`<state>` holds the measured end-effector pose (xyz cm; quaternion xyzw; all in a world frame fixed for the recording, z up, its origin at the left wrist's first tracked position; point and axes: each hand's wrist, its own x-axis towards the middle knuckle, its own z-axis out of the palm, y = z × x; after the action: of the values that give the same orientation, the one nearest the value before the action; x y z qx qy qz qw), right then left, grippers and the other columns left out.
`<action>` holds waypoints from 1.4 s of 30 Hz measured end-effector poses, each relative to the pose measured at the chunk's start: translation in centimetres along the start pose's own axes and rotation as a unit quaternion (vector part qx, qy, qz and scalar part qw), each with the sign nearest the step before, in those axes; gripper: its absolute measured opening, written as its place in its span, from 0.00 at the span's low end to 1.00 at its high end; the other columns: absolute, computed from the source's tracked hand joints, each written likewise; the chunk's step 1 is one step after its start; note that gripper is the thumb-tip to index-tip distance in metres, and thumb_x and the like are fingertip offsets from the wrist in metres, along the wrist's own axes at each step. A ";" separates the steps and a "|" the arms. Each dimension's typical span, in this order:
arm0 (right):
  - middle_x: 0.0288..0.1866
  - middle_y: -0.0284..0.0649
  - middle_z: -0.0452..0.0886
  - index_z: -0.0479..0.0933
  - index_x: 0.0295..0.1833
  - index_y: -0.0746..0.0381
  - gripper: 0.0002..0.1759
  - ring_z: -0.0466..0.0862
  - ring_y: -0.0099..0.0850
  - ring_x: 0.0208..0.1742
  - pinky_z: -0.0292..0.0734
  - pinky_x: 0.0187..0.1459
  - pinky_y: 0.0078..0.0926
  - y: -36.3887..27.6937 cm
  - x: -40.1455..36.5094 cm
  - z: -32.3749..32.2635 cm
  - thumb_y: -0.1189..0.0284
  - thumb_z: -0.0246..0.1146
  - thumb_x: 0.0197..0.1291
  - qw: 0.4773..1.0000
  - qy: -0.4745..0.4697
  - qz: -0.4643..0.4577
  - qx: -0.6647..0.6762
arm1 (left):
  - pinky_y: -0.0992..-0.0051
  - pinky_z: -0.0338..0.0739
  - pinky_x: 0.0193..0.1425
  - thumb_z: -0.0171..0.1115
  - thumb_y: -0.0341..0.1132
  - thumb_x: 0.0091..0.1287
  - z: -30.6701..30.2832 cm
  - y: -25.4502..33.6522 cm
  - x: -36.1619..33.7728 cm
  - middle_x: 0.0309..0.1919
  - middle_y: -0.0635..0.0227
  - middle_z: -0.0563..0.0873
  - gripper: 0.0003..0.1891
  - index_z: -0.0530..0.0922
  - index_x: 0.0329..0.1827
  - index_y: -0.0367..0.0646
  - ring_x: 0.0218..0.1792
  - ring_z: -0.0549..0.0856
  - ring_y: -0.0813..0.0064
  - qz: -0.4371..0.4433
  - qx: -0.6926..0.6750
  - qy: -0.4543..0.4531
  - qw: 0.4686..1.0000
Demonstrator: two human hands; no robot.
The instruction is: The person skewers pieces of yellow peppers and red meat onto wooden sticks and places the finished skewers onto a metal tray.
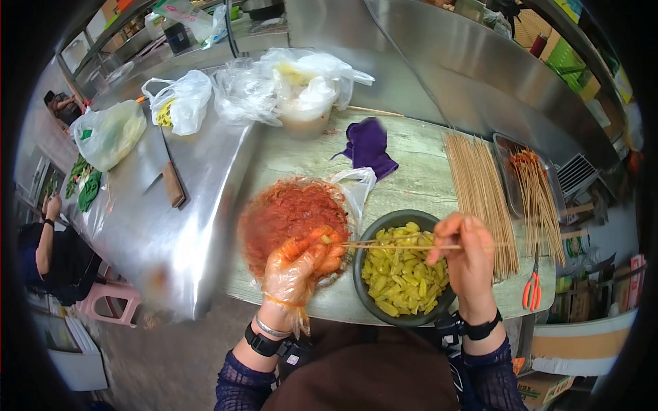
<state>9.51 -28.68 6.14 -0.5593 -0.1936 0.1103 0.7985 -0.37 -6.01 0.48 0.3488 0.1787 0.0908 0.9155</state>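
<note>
My left hand (pixel 298 264), in a clear plastic glove smeared with red, is closed over the red marinated meat (pixel 291 205). A small pickled green pepper piece (pixel 326 240) shows at its fingertips, right at the points of two thin bamboo skewers (pixel 404 246). My bare right hand (pixel 469 250) pinches these skewers near their other end and holds them nearly level. Beneath them stands a dark round bowl (pixel 359 277) full of cut pickled green peppers (pixel 408 277). The meat lies in a heap on clear plastic.
Many bare skewers (pixel 480 205) lie to the right, beside a metal tray (pixel 507 164) with loaded skewers (pixel 531 178). Orange-handled scissors (pixel 532 291) rest at the right edge. A purple cloth (pixel 370 144), plastic bags (pixel 181 103) and a knife (pixel 173 185) lie behind. Another person (pixel 58 253) sits at left.
</note>
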 end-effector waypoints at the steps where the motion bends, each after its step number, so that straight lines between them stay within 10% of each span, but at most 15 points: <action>1: 0.31 0.43 0.76 0.72 0.37 0.69 0.20 0.82 0.31 0.27 0.79 0.31 0.24 0.2 -0.5 0.2 0.63 0.45 0.73 1.000 -0.009 -0.019 -0.018 | 0.68 0.86 0.47 0.57 0.22 0.63 -0.3 0.0 0.2 0.49 0.46 0.80 0.17 0.72 0.56 0.25 0.47 0.85 0.58 -0.003 -0.016 -0.002 1.000; 29: 0.36 0.41 0.82 0.82 0.38 0.63 0.22 0.81 0.35 0.35 0.77 0.37 0.27 2.0 -5.2 2.2 0.60 0.48 0.70 0.926 -0.111 -0.206 -0.296 | 0.71 0.84 0.49 0.52 0.27 0.69 -1.0 -0.9 0.2 0.48 0.54 0.79 0.17 0.69 0.59 0.30 0.48 0.82 0.63 -0.025 -0.211 -0.051 0.976; 42: 0.36 0.44 0.80 0.81 0.38 0.65 0.06 0.81 0.36 0.30 0.76 0.29 0.25 1.3 -3.7 3.8 0.78 0.59 0.58 0.888 -0.155 -0.246 -0.358 | 0.72 0.85 0.47 0.54 0.29 0.69 -0.6 -1.7 0.9 0.49 0.53 0.80 0.17 0.70 0.59 0.30 0.47 0.84 0.63 0.031 -0.132 0.030 0.990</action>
<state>4.60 -26.46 5.41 -0.7174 -0.4721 -0.0810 0.5058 0.28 -6.65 -1.34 0.2277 0.1814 0.1518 0.9446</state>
